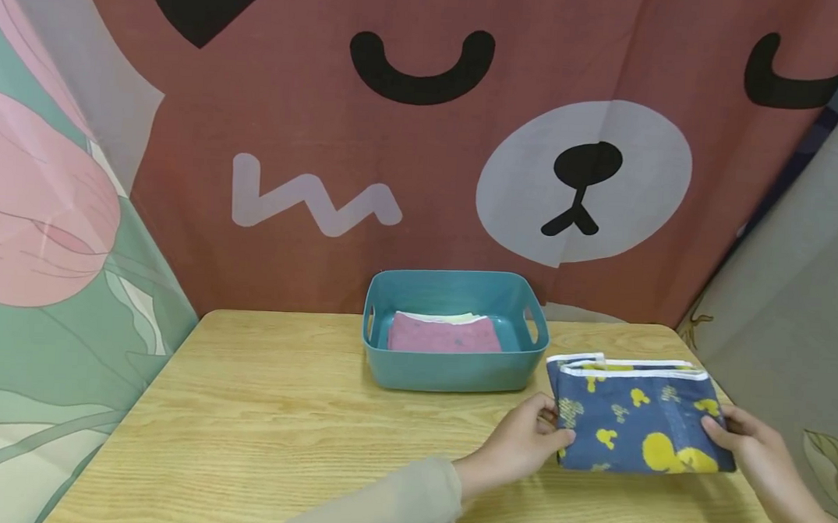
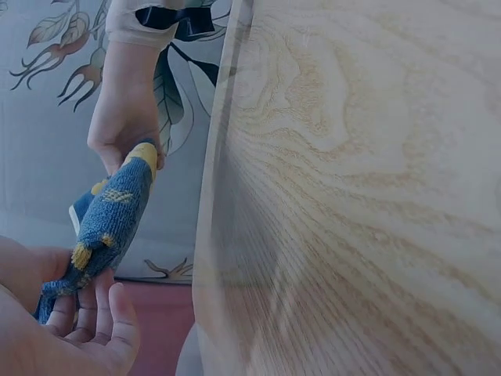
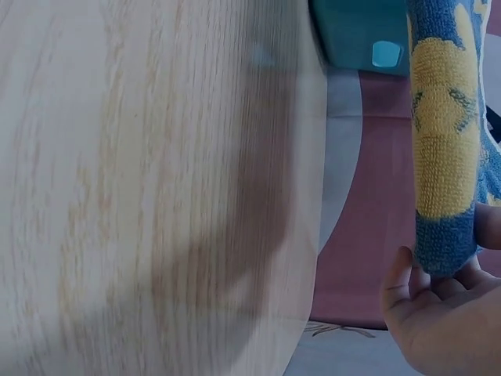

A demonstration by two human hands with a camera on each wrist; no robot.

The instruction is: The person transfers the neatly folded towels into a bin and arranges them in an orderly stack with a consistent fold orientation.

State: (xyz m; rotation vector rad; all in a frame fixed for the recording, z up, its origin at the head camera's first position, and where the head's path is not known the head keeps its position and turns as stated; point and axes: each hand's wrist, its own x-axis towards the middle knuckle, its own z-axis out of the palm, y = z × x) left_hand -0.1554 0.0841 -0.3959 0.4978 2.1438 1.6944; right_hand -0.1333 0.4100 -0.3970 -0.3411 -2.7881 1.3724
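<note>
A folded navy-blue towel [image 1: 636,427] with yellow mouse-head prints and white edging is held up over the right side of the table. My left hand [image 1: 519,441] pinches its left edge, thumb in front and fingers behind. At the opposite edge my right hand [image 1: 755,444] grips it the same way. In the left wrist view the towel [image 2: 121,207] appears edge-on, stretched between both hands. Its rounded fold with a yellow patch fills the right of the right wrist view, where my right hand [image 3: 450,321] holds the end.
At the table's back edge stands a teal basket [image 1: 449,372] with handle holes, left of the towel. Inside lies a folded pink cloth [image 1: 444,335] with a pale edge. The wooden table [image 1: 257,434] meets a hanging curtain [image 1: 306,272] with a bear print behind.
</note>
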